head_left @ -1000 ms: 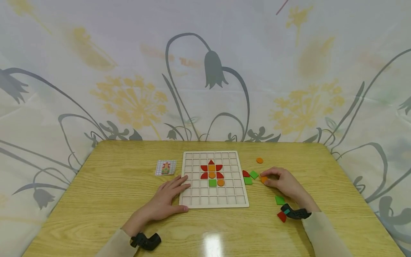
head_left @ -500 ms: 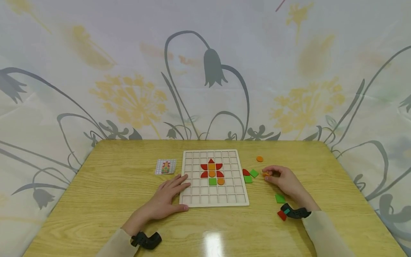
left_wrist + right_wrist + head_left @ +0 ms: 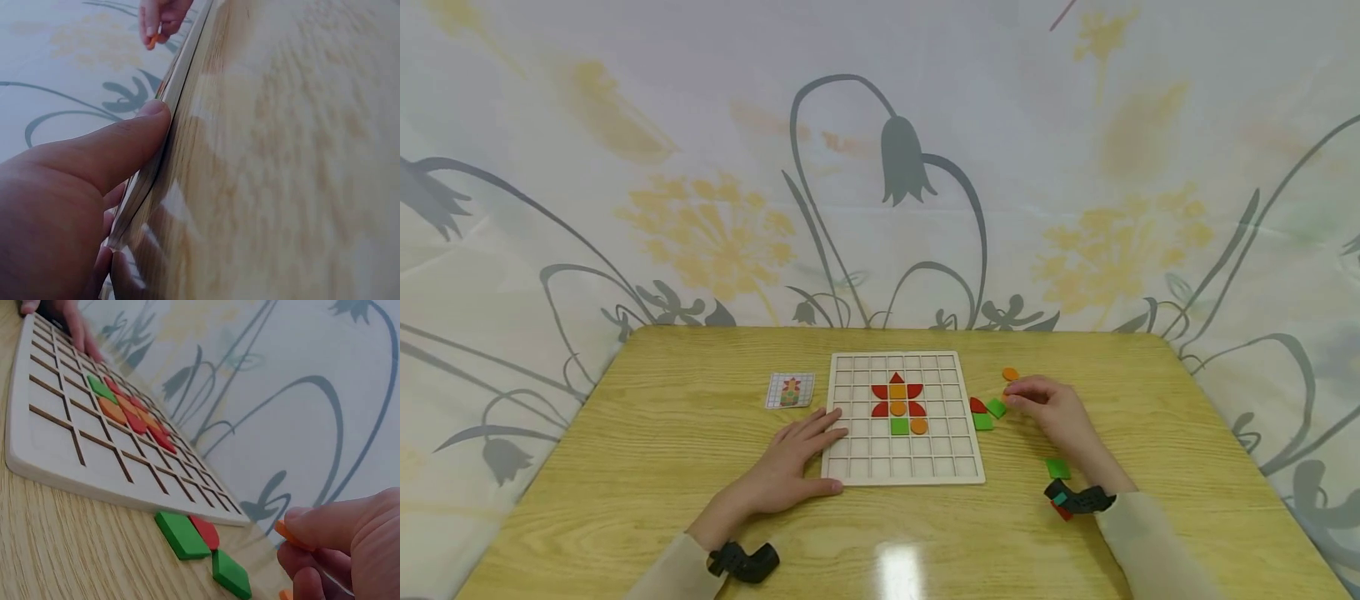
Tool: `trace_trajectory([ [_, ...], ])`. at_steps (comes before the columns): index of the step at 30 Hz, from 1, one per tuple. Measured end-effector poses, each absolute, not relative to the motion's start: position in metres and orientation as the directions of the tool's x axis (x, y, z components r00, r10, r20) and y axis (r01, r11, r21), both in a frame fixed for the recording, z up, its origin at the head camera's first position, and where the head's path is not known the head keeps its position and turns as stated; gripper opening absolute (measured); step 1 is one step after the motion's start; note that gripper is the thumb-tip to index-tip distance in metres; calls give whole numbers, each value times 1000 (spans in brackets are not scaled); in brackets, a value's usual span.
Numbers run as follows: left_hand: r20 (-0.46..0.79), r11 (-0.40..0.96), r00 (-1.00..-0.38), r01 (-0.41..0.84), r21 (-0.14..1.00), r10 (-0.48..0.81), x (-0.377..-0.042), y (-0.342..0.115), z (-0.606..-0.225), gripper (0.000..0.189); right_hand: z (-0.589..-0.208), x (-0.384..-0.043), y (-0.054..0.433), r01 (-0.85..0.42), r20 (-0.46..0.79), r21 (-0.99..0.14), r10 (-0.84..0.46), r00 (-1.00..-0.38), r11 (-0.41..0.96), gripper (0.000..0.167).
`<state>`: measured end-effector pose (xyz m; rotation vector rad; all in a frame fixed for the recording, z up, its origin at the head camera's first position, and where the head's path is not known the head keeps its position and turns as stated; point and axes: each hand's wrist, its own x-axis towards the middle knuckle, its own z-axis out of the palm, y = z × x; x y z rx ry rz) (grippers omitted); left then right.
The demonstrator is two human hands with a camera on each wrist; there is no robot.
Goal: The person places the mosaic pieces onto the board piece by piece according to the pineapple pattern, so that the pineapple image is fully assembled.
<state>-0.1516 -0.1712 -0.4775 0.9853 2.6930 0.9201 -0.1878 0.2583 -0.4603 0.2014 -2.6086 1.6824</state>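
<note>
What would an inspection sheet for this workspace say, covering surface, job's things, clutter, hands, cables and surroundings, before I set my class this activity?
Surface: wood-grain table, with a bright reflection near the front.
Job's things: grid board bearing red, orange and green pieces; pattern card left of it; loose pieces to its right, one red piece partly hidden by the right wrist device.
Clutter: nothing seen.
Left hand: fingers on the board's left edge, thumb at its near corner.
Right hand: pinches an orange piece.
Cables: nothing seen.
Surroundings: pale backdrop with grey and yellow flower prints.
</note>
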Motion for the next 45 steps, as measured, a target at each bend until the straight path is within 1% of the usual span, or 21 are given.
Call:
trace_trajectory([
  [8,75,604,-781,536,591,620,-151,-170,-476,72,-459,-188,225,-183,119,-920,-200,-973,346,21],
  [15,76,606,-784,534,590,616,-152,-170,-475,72,-464,-185,180,-243,114,-881,-316,-942,406,13],
  [19,80,611,-785,537,582,614,-152,-170,-475,72,-467,-185,158,-311,153,-845,-359,-920,435,11],
  [23,82,609,-784,538,583,615,-151,-170,-475,72,-468,-187,139,-377,203,-817,-395,-896,435,12],
  [26,85,602,-782,539,588,617,-151,-170,-475,71,-468,-189,128,-398,214,-801,-407,-888,447,13],
  [33,95,597,-782,543,590,616,-150,-170,-476,70,-471,-191,109,-381,190,-762,-382,-904,524,10],
  [40,90,596,-780,542,593,620,-151,-169,-476,71,-476,-192,102,-418,219,-769,-416,-883,483,12],
  [45,87,602,-780,544,584,620,-152,-169,-476,71,-477,-191,100,-443,233,-745,-427,-873,499,10],
])
